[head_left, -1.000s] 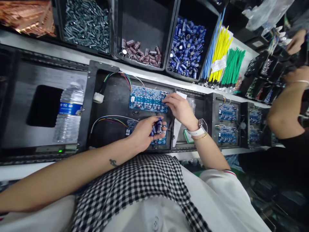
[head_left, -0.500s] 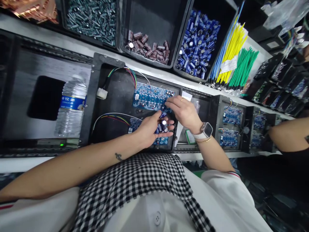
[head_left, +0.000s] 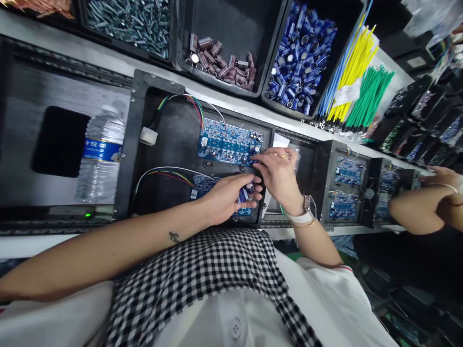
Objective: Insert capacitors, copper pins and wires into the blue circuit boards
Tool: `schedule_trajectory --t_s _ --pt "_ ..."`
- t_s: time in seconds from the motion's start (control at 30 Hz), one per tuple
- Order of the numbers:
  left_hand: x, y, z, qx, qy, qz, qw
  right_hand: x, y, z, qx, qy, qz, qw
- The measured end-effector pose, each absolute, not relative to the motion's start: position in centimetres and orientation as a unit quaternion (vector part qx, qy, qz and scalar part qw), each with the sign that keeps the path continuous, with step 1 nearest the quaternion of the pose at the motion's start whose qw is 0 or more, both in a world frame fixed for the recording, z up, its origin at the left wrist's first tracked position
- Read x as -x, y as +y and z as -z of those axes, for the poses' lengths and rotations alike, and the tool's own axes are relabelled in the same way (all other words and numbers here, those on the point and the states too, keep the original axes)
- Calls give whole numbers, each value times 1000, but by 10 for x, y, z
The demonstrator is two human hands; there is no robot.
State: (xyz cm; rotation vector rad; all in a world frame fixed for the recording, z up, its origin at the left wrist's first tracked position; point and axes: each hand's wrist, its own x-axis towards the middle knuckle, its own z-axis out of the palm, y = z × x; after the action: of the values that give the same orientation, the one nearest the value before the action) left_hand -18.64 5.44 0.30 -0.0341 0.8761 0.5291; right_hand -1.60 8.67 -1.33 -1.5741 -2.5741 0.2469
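Two blue circuit boards lie in a black fixture tray point(head_left: 170, 144). The upper board point(head_left: 226, 143) has coloured wires running off its left end. My left hand point(head_left: 227, 196) rests over the lower board point(head_left: 204, 185), curled around several blue capacitors point(head_left: 245, 193). My right hand point(head_left: 278, 174), with a ring and a white watch, pinches one blue capacitor at the right end of the upper board.
A water bottle point(head_left: 99, 154) lies left of the tray. Bins behind hold screws point(head_left: 133, 19), brown capacitors point(head_left: 220, 60) and blue capacitors point(head_left: 302, 58). Yellow, blue and green wire bundles point(head_left: 356, 82) lie at the right. More fixtures with boards point(head_left: 343, 188) follow, where another person's arm point(head_left: 423, 207) reaches.
My right hand moved down to my left hand, then back to the upper board's right end with a capacitor. The other person's arm shifted lower at the right.
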Motion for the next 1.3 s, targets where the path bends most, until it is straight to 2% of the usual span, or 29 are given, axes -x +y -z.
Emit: schedule_trajectory --t_s 0.2,0.5,0.7,0.93,1.13,1.3 --pt "194 52 -6 -45 434 -226 871 20 85 13 528 -845 -67 47" --pt "197 53 -5 -3 473 -249 845 21 82 12 500 -861 -47 85" --pt "197 54 -4 -42 459 -255 850 18 86 18 514 -850 -72 87" --pt "196 56 -3 -35 478 -248 842 19 83 16 463 -882 -51 71" --pt "196 55 1 -33 439 -246 864 25 66 -15 518 -840 -115 117" --pt "193 59 -4 -6 426 -235 874 16 81 0 571 -811 -66 112"
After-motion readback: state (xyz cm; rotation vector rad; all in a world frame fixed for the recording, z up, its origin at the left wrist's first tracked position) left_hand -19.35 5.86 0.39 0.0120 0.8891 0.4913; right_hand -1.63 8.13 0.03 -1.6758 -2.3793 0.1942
